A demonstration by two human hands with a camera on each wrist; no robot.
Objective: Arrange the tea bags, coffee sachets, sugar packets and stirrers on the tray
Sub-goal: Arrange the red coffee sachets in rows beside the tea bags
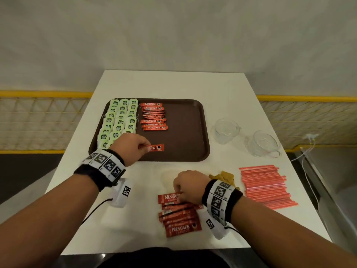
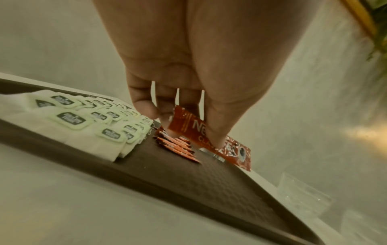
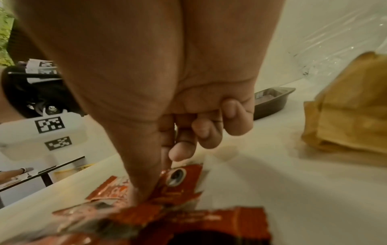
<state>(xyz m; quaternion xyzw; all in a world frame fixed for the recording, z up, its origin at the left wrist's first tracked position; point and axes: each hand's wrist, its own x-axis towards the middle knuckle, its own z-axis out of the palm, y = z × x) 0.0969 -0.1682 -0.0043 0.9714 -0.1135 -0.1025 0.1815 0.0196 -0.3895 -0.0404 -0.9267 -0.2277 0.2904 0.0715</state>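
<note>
A brown tray (image 1: 185, 132) holds rows of green tea bags (image 1: 117, 120) on its left and a column of red coffee sachets (image 1: 154, 117) beside them. My left hand (image 1: 144, 147) pinches one red coffee sachet (image 1: 156, 147) just above the tray's near part; the left wrist view shows that sachet (image 2: 209, 139) between thumb and fingers. My right hand (image 1: 178, 192) pinches the top sachet (image 1: 169, 198) of a loose pile of coffee sachets (image 1: 179, 217) on the table; its thumb (image 3: 144, 182) presses the sachet (image 3: 178, 179). Brown sugar packets (image 1: 225, 177) and pink stirrers (image 1: 264, 184) lie to the right.
Two clear glass cups (image 1: 226, 130) (image 1: 262, 143) stand on the white table (image 1: 173, 84) right of the tray. A yellow-railed mesh fence (image 1: 38, 117) flanks the table. A white cable (image 1: 307, 151) hangs off the right edge.
</note>
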